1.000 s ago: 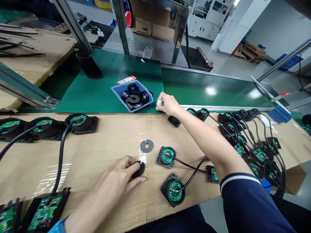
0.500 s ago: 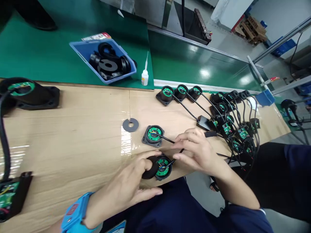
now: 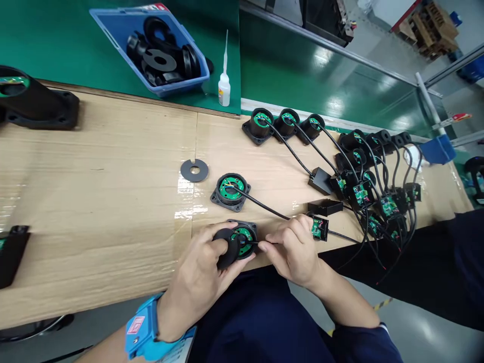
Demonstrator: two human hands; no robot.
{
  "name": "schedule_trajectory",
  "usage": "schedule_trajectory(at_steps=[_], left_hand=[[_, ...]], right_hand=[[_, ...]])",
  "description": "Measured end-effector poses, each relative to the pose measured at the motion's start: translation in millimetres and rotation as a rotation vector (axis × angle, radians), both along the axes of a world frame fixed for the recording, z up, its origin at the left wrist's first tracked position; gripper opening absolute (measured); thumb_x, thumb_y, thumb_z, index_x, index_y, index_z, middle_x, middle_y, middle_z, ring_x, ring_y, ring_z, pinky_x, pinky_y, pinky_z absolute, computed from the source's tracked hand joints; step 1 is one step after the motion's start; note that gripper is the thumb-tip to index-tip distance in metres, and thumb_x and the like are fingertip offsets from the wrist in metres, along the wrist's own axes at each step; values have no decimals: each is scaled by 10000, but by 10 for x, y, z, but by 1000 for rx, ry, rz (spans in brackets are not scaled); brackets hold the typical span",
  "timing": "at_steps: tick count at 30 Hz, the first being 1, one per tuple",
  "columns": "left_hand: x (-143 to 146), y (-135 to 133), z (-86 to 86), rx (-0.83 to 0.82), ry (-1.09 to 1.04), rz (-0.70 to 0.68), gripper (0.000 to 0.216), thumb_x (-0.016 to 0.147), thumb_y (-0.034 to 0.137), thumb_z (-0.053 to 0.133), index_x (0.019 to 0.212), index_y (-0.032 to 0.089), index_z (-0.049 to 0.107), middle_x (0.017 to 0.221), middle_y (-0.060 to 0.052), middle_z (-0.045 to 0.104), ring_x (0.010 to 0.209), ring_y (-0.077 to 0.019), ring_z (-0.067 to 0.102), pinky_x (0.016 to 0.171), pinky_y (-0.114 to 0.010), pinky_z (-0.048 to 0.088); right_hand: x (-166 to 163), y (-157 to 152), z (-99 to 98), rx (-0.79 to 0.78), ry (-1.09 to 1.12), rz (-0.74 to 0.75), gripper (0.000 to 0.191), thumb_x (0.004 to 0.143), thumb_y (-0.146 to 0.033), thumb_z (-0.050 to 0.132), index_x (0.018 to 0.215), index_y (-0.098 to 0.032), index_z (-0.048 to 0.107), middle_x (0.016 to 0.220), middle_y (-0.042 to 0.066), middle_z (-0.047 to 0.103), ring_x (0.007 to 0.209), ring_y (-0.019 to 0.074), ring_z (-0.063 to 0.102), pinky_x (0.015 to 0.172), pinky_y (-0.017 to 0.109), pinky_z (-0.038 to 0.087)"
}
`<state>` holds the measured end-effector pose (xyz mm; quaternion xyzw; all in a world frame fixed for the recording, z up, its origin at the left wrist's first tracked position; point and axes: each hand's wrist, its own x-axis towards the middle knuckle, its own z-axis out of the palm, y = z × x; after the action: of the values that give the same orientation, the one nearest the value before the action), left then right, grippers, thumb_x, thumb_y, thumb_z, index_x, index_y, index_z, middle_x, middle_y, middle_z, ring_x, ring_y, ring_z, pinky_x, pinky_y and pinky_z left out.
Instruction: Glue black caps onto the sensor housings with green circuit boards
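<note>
My left hand [image 3: 198, 269], a blue band at its wrist, is closed on a black round disc [image 3: 226, 252]. It holds the disc at the left side of a black round housing [image 3: 252, 230] with a green circuit board inside, and its thumb rests along the housing's near side. With thumb and fingertips my right hand [image 3: 297, 249] pinches the thin black cable [image 3: 254, 242] that comes out of this housing. Just beyond lies a second black housing [image 3: 231, 190], its cable running right, under or behind my right hand. A flat grey slotted ring [image 3: 194, 178] lies to the left of it.
At the back, a blue bin [image 3: 166, 89] holds black rings and parts beside a white dropper bottle [image 3: 224, 91]. Several cabled housings [image 3: 260, 126] and small boxes with circuit boards [image 3: 361, 194] crowd the right. A larger black housing [image 3: 45, 108] stands at left.
My right hand has slid its grip along the cable, nearer the housing. My left thumb has come in against the housing, and the disc now overlaps its left edge. The view has shifted.
</note>
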<state>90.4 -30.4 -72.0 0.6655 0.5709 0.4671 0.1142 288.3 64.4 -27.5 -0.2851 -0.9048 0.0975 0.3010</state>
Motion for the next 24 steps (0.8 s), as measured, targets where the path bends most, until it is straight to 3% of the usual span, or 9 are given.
schedule_trajectory(at_steps=[3,5,8,10,12,16,20,24], left_hand=[[-7,13,1,9,25,-1,448,889,240,848,1121,210,466,1261,-118,671,1172,-230,719,938,-340,626],[-82,6,36,-5,17,-25,449,921,377,818,1139,222,457,1274,-122,639,1176,-250,693,929,-384,628],[-291,-27,176,-57,43,-58,408,1043,631,507,1114,230,485,1179,-115,573,1100,-268,627,834,-429,627],[-443,-43,313,-112,102,-89,358,1104,547,368,1083,225,523,1134,-111,545,1071,-257,599,809,-404,617],[-557,-34,446,-155,170,-174,237,1106,419,435,1087,223,567,1181,-110,576,1117,-238,621,875,-361,616],[-624,78,594,-160,226,-379,198,1055,386,621,1163,221,641,1349,-64,683,1195,-186,700,1055,-275,578],[-589,246,557,-139,222,-458,405,1026,386,676,1385,207,616,1364,-55,734,1240,-199,719,1126,-322,571],[-547,328,471,-140,215,-441,552,1039,400,651,1547,227,520,1375,-49,728,1297,-210,686,1162,-354,553]], right_hand=[[15,-46,-65,31,20,-6,147,1071,-251,573,937,-195,600,790,12,633,732,180,548,743,375,392],[20,-53,-96,59,41,1,120,1065,-232,569,961,-189,612,792,16,634,726,180,541,737,376,409],[27,-45,-131,108,82,16,118,1060,-235,581,962,-189,627,770,14,613,718,180,506,715,366,418],[34,-36,-148,141,96,29,127,1056,-237,600,942,-192,636,753,9,597,722,179,493,707,360,418],[42,-27,-161,175,102,40,132,1046,-230,628,921,-194,650,748,6,589,727,176,494,706,359,413],[52,-13,-174,186,108,73,180,1046,-212,637,871,-181,667,764,6,589,727,160,493,696,356,393],[48,-7,-174,164,116,82,213,1040,-202,642,831,-185,680,779,6,586,750,155,496,715,340,404],[38,-5,-165,161,133,73,237,1031,-204,657,796,-184,678,783,7,578,754,149,488,721,323,411]])
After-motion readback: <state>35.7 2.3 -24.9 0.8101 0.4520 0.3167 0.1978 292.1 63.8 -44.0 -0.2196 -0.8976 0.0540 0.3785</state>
